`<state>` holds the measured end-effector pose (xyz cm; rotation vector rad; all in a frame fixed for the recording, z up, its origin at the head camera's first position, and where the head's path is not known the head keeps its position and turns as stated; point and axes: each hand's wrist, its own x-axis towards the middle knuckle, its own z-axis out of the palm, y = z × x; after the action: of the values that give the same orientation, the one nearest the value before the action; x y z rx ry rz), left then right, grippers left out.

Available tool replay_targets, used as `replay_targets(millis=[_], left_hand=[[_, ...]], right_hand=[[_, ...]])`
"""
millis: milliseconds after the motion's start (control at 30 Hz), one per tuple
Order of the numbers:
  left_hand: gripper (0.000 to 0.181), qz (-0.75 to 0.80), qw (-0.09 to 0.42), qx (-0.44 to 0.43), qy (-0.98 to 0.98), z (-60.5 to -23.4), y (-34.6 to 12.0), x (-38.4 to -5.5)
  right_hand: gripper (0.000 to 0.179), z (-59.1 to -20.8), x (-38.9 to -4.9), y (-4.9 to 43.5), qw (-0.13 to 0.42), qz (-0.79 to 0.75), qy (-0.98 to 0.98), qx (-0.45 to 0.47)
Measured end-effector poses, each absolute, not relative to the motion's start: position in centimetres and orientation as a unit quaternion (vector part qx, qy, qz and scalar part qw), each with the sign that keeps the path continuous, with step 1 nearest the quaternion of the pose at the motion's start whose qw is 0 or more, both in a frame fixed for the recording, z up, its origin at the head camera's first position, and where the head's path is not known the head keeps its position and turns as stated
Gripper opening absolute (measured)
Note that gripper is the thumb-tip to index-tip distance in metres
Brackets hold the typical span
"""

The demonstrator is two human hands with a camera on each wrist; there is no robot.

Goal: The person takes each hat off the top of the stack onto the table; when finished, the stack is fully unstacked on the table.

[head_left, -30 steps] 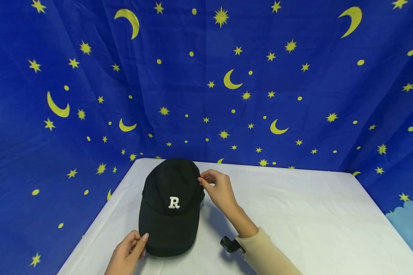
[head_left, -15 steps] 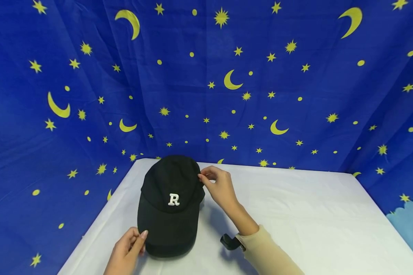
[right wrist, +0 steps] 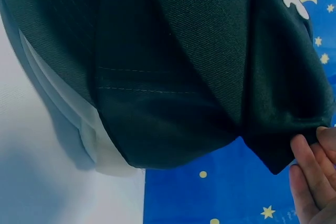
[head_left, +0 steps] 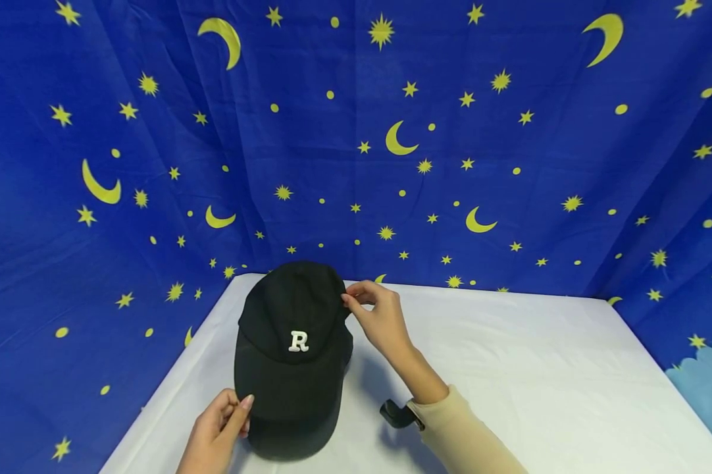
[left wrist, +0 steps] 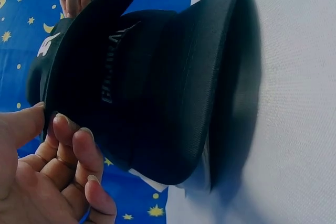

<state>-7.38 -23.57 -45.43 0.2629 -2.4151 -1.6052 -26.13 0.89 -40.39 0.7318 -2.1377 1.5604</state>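
Note:
A black baseball cap with a raised white R on its front is held tilted by both hands. My left hand pinches its brim edge between thumb and fingers at the left. At the right, my right hand pinches the edge of the crown. Beneath sits a second dark cap, its curved brim pointing toward me and pale lettering on its front, only partly readable. In the left wrist view the upper brim stands apart from the lower one. Something white shows under the lower cap; its kind is mostly hidden.
The caps are at the left part of a white-covered table. A blue curtain with yellow moons and stars hangs behind and at the sides. A black device sticks out from the right wrist by the beige sleeve.
The upper cap has risen a little, its crown shifting upward in the head view. Both hands have moved slightly up with it. More of the lower cap's brim shows at the front.

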Motion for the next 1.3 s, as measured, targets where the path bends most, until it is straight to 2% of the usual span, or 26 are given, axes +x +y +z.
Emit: replay_targets(millis=[467, 900, 1300], left_hand=[[0.029, -0.534, 0.145, 0.069, -0.83, -45.0, -22.9, -7.1], [0.029, -0.569, 0.089, 0.066, -0.815, -44.7, -21.3, -7.4], [0.032, -0.551, 0.085, 0.038, -0.829, -44.4, -20.2, -7.6]], right_hand=[[0.005, -39.0, -25.5, 2.0, 0.216, 0.557, -0.756, 0.267], [0.005, -38.7, -25.4, 4.2, 0.235, 0.554, -0.756, 0.258], [0.006, -38.4, -25.6, 6.2, 0.229, 0.563, -0.754, 0.25]])
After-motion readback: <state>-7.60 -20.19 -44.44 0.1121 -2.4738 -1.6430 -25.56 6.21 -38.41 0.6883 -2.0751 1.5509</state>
